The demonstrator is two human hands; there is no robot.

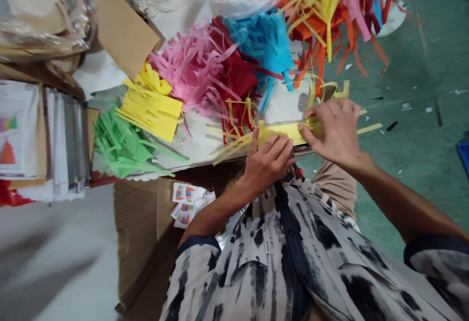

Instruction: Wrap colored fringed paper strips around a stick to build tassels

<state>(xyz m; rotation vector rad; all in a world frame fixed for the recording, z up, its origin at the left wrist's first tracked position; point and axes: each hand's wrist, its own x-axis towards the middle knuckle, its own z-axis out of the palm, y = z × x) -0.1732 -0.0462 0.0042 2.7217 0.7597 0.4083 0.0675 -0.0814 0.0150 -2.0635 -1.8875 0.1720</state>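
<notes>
A strip of yellow fringed tissue paper (287, 129) lies along the table's front edge, with loose cut ends spreading out at both sides. My left hand (268, 157) rests on its left part, fingers stretched out flat and the thumb raised along the paper. At the right part, my right hand (335, 128) has its thumb and bent fingers closed on the yellow paper; the fingertips are partly hidden. Beyond my hands lie a dark red tissue bundle (240, 74) and a blue one (266, 40).
Pink (194, 64), bright yellow (156, 111) and green (122, 140) tissue tassels lie to the left. Orange fringes (315, 57) hang off the right side. Stacked printed cards (22, 125) stand at far left. A cardboard box (137, 233) is below the table edge.
</notes>
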